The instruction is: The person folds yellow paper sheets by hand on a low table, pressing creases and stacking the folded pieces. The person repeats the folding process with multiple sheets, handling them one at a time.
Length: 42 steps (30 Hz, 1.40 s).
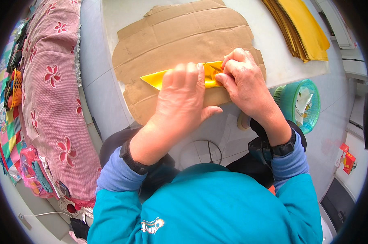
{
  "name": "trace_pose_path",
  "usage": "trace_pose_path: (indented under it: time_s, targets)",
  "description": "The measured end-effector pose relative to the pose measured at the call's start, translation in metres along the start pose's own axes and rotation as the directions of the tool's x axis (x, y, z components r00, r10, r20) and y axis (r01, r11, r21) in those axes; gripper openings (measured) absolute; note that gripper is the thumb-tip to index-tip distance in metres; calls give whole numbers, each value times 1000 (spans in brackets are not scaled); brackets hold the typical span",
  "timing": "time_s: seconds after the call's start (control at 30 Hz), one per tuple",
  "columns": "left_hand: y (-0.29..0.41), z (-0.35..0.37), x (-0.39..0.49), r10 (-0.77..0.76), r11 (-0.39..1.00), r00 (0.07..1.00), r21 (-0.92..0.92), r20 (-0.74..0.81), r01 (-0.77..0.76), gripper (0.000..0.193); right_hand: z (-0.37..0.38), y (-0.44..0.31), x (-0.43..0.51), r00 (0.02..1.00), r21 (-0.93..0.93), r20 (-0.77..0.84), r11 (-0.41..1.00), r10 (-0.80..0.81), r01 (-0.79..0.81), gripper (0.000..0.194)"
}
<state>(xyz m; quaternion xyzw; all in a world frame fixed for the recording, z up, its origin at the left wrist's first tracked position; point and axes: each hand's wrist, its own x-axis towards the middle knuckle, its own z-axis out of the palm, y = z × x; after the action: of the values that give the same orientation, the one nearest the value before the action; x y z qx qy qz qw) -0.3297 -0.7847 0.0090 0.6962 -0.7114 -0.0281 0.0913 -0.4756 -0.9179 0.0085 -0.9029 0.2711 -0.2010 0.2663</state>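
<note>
A strip of folded gold foil paper (212, 73) lies across a flat piece of brown cardboard (184, 36), its pointed left end showing past my fingers. Flat over the middle of the strip rests my left hand (182, 88), fingers straight and thumb spread out to the right. My right hand (242, 76) pinches the strip's right end between thumb and bent fingers, and the foil is creased beside that grip. Both hands hide parts of the paper.
The cardboard lies on a white table (260, 27). A stack of yellow-gold sheets (306, 30) sits at its far right. Right of the table stands a green wastebasket (293, 103) with scraps inside. Along the left runs a seat under a pink flowered cover (52, 100), with an orange basket (16, 88) beyond.
</note>
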Motion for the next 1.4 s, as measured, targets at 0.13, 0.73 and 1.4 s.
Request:
trace_pose_path:
  time_s: [0.13,0.73,1.4]
  targets:
    - [-3,7,-2,35,999,998,-15,-54,-36,108,-1,2,0,1000,-1,5,1000,-21,21,17]
    - [-2,25,-4,3,999,998,-50,-60,-6,122,-1,-1,-38,949,-247,50,917,-312,315,81]
    - [-1,20,-6,24,998,996,-47,-90,-28,110,-33,18,-50,972,-434,-39,880,-234,194,69]
